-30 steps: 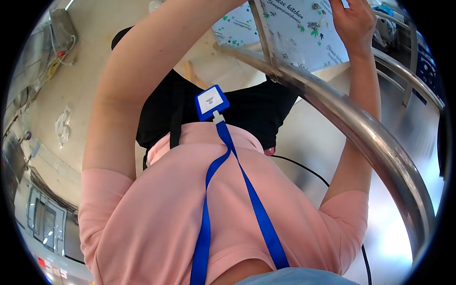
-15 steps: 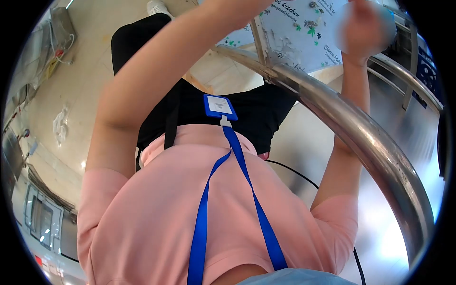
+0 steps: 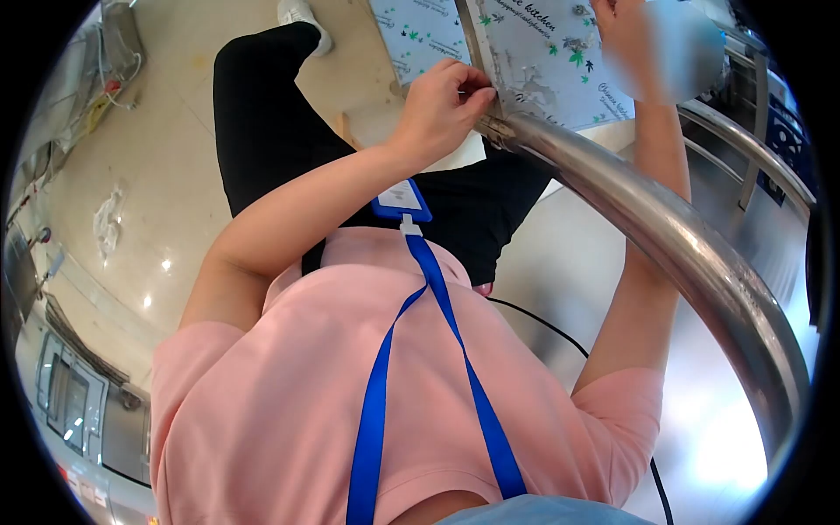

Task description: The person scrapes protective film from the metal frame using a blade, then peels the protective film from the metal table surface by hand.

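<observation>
My left hand (image 3: 449, 107) is closed in a pinch at the metal edge strip (image 3: 478, 45) between two printed panels. Whatever sits between its thumb and fingers is too small to make out. The larger panel (image 3: 549, 66) is pale, with green leaf prints, black lettering and greyish worn patches. Over that panel's upper right side is my right hand (image 3: 626, 39), partly blurred and cut by the top edge of the view. Its fingers bend toward the panel, but what they hold or touch is hidden.
A thick curved steel tube (image 3: 665, 210) runs past my right arm. A blue lanyard with a badge (image 3: 400, 200) hangs over my pink shirt. A black cable (image 3: 538, 315) passes beside me. Crumpled clear plastic (image 3: 108, 226) lies on the tiled floor at left.
My left hand has come down from the top edge of the view to the metal strip. My right hand has moved slightly up and left. My left leg and shoe show more.
</observation>
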Motion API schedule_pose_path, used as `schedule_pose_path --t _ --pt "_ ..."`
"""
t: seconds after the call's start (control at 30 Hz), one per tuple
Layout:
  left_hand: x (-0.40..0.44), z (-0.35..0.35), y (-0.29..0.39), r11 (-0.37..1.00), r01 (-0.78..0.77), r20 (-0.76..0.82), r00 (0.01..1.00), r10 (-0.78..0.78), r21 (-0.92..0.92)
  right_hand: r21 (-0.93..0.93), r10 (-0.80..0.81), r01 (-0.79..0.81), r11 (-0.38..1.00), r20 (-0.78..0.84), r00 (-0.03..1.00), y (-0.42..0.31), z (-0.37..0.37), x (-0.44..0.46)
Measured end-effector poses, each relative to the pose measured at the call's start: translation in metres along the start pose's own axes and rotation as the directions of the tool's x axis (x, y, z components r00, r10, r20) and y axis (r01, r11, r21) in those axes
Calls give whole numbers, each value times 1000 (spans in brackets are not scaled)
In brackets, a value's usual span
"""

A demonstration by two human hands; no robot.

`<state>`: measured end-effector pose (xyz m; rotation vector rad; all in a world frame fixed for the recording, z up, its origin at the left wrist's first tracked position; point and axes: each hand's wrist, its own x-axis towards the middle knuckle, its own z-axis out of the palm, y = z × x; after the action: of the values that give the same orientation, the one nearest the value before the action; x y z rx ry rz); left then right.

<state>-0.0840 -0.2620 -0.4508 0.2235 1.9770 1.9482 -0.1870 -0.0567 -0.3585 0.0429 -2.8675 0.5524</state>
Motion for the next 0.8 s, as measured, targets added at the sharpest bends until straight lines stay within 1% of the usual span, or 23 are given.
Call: schedule_pose_path --t 0.03,0.13,0.17,0.2,0.27,0.33,0.4,0.47,0.53,0.57,0.63,0.67,0.77,0.8 --pt "0 0 2 1000 -6 -12 1000 6 21 -89 -141 142 986 16 990 3 1 -1" --pt "-1 0 5 991 -44 -13 999 46 129 -169 -162 153 974 -36 986 1 -1 -3" --pt "-1 0 5 983 -59 -8 998 61 172 -113 -157 153 982 -26 987 -6 -1 -4" --pt "0 0 6 987 -19 -4 1000 20 160 -57 -152 151 987 -15 988 -12 -1 -6" --pt "2 0 9 989 61 6 998 -62 134 3 -11 11 1000 41 999 -20 -5 -9" --pt "2 5 3 989 145 -8 989 -145 -12 -3 257 -258 966 130 958 -31 -12 -11" --pt "0 10 -5 963 224 -16 973 -229 -147 138 52 -61 989 67 996 -2 -2 -19" --pt "1 14 -10 922 281 -23 954 -298 -267 238 16 -15 971 1 1000 11 3 -32" --pt "-1 11 -13 917 261 -29 959 -282 -301 319 150 -131 939 -33 988 18 4 -43" --pt "-1 9 -14 915 251 -33 961 -276 -317 279 182 -162 947 -49 982 20 4 -47" --pt "-7 10 -11 938 199 14 979 -204 -284 199 252 -233 952 -77 965 22 1 -60" --pt "-11 12 -8 947 175 40 985 -170 -268 221 268 -239 945 -114 957 15 2 -70" --pt "-13 14 -6 976 150 23 989 -148 -156 290 293 -220 931 -237 926 -10 16 -91" --pt "-13 16 -7 969 173 20 985 -172 -174 312 294 -202 928 -284 913 -13 22 -97"
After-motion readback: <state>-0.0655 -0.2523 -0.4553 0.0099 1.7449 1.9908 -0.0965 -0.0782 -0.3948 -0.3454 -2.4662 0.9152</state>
